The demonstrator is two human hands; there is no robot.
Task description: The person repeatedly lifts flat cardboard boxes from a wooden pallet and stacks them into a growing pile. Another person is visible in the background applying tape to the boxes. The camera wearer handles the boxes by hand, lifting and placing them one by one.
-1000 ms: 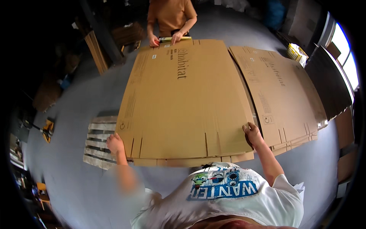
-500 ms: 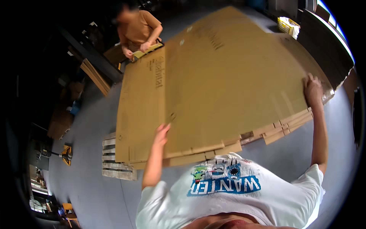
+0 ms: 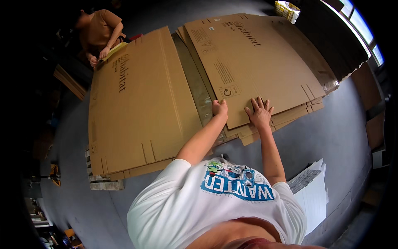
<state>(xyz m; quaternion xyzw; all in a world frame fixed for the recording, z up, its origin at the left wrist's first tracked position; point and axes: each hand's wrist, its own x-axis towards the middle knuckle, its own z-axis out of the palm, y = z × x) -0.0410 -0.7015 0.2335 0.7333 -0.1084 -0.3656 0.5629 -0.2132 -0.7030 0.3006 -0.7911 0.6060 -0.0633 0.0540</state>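
Two stacks of flat printed cardboard lie side by side in front of me. The top cardboard sheet (image 3: pixel 265 66) on the right stack has dark print and slots cut into its near and far edges. My left hand (image 3: pixel 220 109) is closed on the left edge of this sheet, near its front corner; the fingertips are partly hidden. Beside it, my right hand (image 3: pixel 260 113) lies flat on the sheet's near part, fingers spread. The left stack's top cardboard sheet (image 3: pixel 145 108) is untouched by my hands. A dark greenish strip (image 3: pixel 192 79) shows between the stacks.
A co-worker (image 3: pixel 101 35) at the far left handles a yellowish piece at the stack's corner. A wooden pallet (image 3: pixel 105 184) shows under the left stack. White sheets (image 3: pixel 311 199) stand at my right. A yellow crate (image 3: pixel 287 10) and dark panel (image 3: pixel 331 37) are beyond.
The wide plain cardboard surface spanning both sides is gone from view; two printed stacks with a gap show instead. My hands have come together, the right one moving left. The view has shifted.
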